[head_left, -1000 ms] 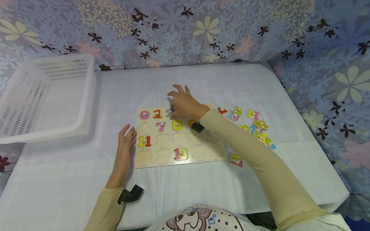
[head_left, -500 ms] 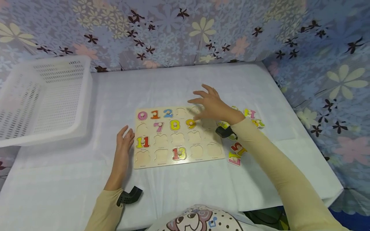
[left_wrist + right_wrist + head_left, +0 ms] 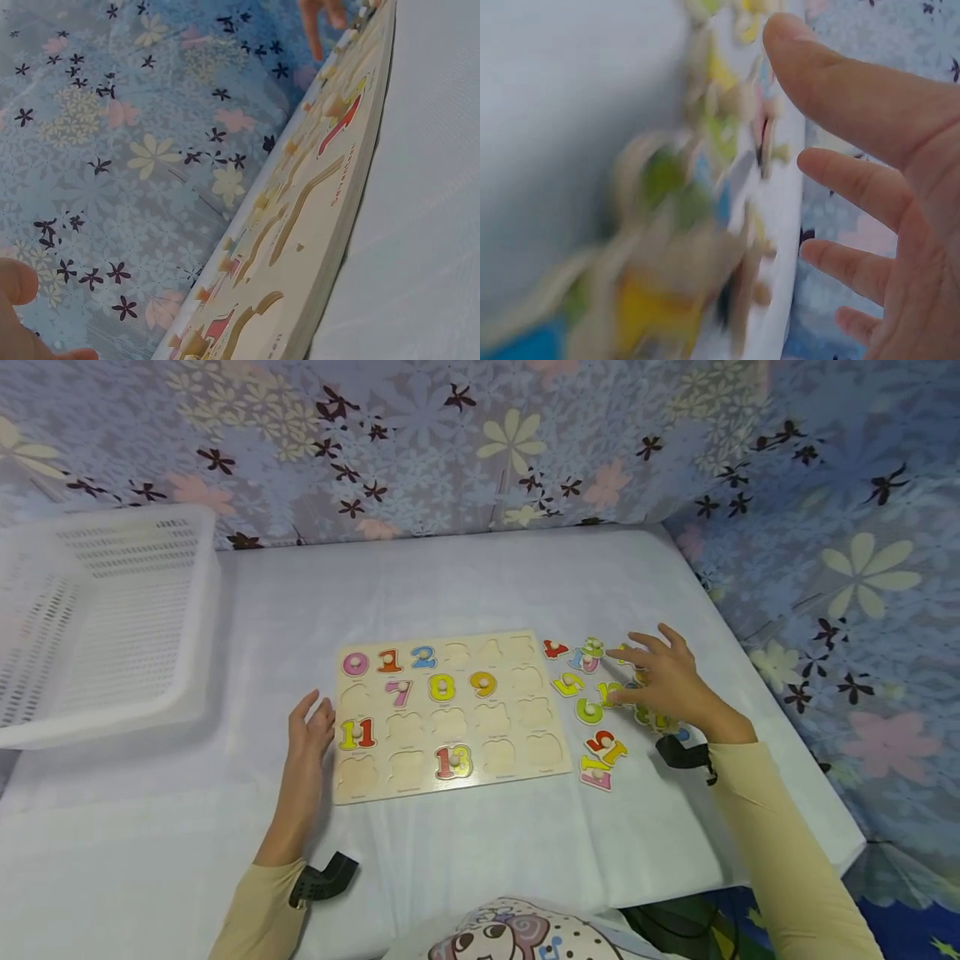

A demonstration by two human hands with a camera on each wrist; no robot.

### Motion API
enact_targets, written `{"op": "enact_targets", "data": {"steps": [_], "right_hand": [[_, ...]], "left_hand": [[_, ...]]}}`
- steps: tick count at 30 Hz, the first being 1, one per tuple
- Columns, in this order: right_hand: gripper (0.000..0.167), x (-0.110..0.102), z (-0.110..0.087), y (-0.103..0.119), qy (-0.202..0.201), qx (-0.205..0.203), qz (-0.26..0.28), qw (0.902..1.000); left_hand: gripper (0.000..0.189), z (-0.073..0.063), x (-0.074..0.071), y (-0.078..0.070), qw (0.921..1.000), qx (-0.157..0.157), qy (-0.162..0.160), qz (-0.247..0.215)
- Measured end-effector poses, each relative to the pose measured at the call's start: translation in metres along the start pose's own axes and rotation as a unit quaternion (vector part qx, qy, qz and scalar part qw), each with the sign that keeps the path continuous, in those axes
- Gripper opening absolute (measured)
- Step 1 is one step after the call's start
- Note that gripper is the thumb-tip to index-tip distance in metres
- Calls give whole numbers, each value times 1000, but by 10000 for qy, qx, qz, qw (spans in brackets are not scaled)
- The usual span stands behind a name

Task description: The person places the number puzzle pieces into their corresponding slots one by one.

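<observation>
A wooden number puzzle board lies flat on the table, with the pieces 0, 1, 2, 7, 8, 9, 11 and 13 seated in it and several bare recesses. My left hand rests beside the board's left edge, fingers loosely bent and holding nothing. Over the pile of loose number pieces to the right of the board hovers my right hand, fingers spread. In the right wrist view its thumb and fingers are apart, with nothing between them. Part of the pile is hidden under this hand.
A white plastic basket stands at the table's left. Nearer loose pieces include a red 4, a green-yellow 5, a 15 and a 17. A flowered cloth hangs behind the table.
My right hand has moved right, from over the blue 2 on the board to above the loose pieces. The 2 is now uncovered in its recess. My left hand stays beside the board.
</observation>
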State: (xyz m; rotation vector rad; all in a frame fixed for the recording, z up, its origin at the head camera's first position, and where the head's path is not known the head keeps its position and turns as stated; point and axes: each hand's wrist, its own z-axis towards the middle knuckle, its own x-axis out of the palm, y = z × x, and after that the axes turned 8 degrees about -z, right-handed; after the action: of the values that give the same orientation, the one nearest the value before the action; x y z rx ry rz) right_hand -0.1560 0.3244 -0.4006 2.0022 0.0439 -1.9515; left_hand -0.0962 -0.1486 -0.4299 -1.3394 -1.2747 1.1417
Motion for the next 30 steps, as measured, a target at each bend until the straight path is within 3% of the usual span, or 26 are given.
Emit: {"op": "enact_targets", "data": {"steps": [5,9,19,30], "right_hand": [[69,0,-25,-9,-238,6,-23,9997],[64,2,-33,-13,-397,-95,55,9991],[48,14,-20,-8,-398,-67,-67,9992],[42,14,-15,1,-1033,-324,-8,9941]], "left_hand": [[61,0,-1,-1,10000,61,-22,4],[59,0,0,-2,10000,75,-27,-15],[60,1,1,0,10000,43,21,-86],[60,2,0,0,9999,72,10,-86]]}}
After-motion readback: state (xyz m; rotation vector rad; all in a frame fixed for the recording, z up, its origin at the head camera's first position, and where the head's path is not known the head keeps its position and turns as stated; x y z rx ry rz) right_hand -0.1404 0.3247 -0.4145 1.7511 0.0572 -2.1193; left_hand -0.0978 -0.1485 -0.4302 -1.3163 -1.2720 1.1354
